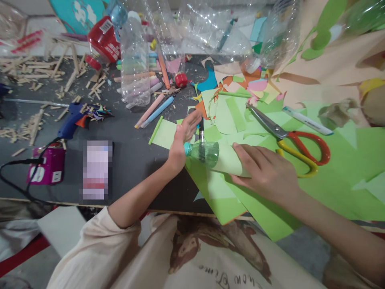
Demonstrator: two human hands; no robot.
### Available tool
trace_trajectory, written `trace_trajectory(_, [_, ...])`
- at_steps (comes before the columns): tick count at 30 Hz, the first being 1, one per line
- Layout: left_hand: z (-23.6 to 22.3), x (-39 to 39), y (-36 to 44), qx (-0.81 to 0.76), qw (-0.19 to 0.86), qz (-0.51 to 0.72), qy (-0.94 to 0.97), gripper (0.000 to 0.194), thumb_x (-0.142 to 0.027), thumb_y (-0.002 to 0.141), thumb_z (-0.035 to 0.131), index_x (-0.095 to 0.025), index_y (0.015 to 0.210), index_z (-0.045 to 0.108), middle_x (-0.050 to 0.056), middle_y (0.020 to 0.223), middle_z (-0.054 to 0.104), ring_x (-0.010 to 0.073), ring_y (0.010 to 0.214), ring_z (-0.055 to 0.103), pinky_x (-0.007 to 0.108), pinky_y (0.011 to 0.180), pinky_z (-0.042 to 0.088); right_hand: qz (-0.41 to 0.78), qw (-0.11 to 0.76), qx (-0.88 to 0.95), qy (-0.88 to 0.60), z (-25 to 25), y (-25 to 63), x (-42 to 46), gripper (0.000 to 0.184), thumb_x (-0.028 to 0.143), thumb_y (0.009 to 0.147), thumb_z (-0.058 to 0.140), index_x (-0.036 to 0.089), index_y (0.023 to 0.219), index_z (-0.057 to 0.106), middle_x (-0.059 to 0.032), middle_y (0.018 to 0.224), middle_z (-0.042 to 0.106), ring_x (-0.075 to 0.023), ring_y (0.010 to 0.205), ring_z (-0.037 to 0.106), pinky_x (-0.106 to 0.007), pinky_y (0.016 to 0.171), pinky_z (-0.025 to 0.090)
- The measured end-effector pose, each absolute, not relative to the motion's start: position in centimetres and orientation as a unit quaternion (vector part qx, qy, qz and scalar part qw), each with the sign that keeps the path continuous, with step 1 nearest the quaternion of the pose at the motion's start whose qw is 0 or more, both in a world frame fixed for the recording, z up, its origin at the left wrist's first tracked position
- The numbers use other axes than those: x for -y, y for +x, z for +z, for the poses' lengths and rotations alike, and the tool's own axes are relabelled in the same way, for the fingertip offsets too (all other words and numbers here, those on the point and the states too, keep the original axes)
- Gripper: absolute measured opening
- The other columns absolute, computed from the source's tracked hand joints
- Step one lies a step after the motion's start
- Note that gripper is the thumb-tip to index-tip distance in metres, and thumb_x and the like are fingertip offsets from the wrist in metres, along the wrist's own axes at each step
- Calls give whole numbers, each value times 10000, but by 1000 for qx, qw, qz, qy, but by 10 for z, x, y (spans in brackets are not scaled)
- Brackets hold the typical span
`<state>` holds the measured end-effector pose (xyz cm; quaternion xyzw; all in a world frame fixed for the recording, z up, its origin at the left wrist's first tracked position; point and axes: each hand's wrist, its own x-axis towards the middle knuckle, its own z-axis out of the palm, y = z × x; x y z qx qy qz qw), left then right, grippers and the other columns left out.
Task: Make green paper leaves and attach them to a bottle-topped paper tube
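Note:
A clear green plastic bottle (210, 154) lies on its side with a teal cap (187, 149) toward the left. Pale green paper (230, 159) is wrapped around its body. My right hand (267, 172) grips the paper-covered part, fingers over the top. My left hand (181, 140) is open, its fingers stretched out together and its palm against the cap end. Behind the bottle's neck is a dark, slim pen-like item (201, 130), partly hidden. Scissors (282, 132) with red and yellow handles lie beyond my right hand.
Green paper sheets (345, 168) cover the right side. A blue glue gun (70, 120), purple box (48, 164) and phone (96, 170) are at left. Wooden sticks (36, 124), chalk-like sticks (158, 112) and clear bottles (135, 60) stand farther back. A white cutter-like tool (308, 120) lies right.

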<state>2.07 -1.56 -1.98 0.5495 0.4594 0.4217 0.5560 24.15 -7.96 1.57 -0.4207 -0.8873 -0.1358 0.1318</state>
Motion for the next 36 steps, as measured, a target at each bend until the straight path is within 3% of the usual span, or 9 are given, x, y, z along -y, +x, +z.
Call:
trace_trajectory(8, [-19, 12, 17, -437, 577, 441, 531, 749, -720, 925, 73, -270, 1316, 526, 21, 1484, 509, 264, 1436, 405, 432, 1179, 381, -146, 142, 880, -429, 17, 245, 79, 507, 417, 902, 588, 87, 1283, 536, -118, 944, 760, -209, 776, 680, -310, 698, 492])
trace_trajectory(13, [-19, 7, 13, -406, 555, 532, 495, 711, -775, 885, 239, -267, 1235, 593, 27, 1437, 548, 306, 1442, 387, 480, 1213, 308, -141, 172, 867, -446, 17, 246, 75, 544, 454, 885, 615, 83, 1278, 550, -121, 911, 763, -214, 721, 679, -309, 644, 497])
trace_trajectory(16, [-19, 9, 15, -367, 569, 537, 503, 663, -759, 890, 296, -297, 1258, 595, -4, 1461, 524, 290, 1467, 345, 463, 1250, 234, -125, 170, 869, -448, 18, 247, 72, 546, 447, 886, 613, 86, 1291, 553, -123, 911, 760, -226, 726, 680, -319, 633, 492])
trace_trajectory(22, [-20, 16, 22, -347, 582, 517, 523, 637, -739, 913, 243, -376, 1357, 518, -93, 1541, 424, 232, 1524, 206, 414, 1271, 190, -105, 163, 877, -440, 17, 247, 72, 522, 420, 893, 606, 70, 1277, 566, -131, 907, 750, -234, 739, 673, -328, 637, 477])
trace_trajectory(25, [-22, 17, 22, -359, 572, 514, 529, 648, -738, 913, 243, -373, 1399, 466, -85, 1551, 409, 243, 1527, 187, 423, 1261, 210, -94, 160, 878, -442, 14, 246, 73, 549, 425, 898, 593, 61, 1307, 550, -147, 931, 743, -245, 755, 670, -339, 647, 472])
trace_trajectory(30, [-26, 19, 19, -359, 574, 489, 550, 657, -760, 900, 240, -442, 1468, 325, -82, 1570, 378, 259, 1495, 288, 457, 1243, 257, -89, 144, 881, -441, 14, 246, 73, 522, 416, 907, 561, 72, 1299, 550, -153, 963, 746, -256, 791, 683, -343, 655, 484])
trace_trajectory(36, [-30, 19, 18, -369, 521, 478, 603, 638, -722, 918, 286, -417, 1479, 306, -54, 1581, 355, 309, 1512, 224, 496, 1229, 246, -106, 137, 879, -444, 18, 242, 74, 486, 370, 893, 576, 74, 1277, 551, -152, 945, 755, -256, 772, 695, -340, 643, 495])
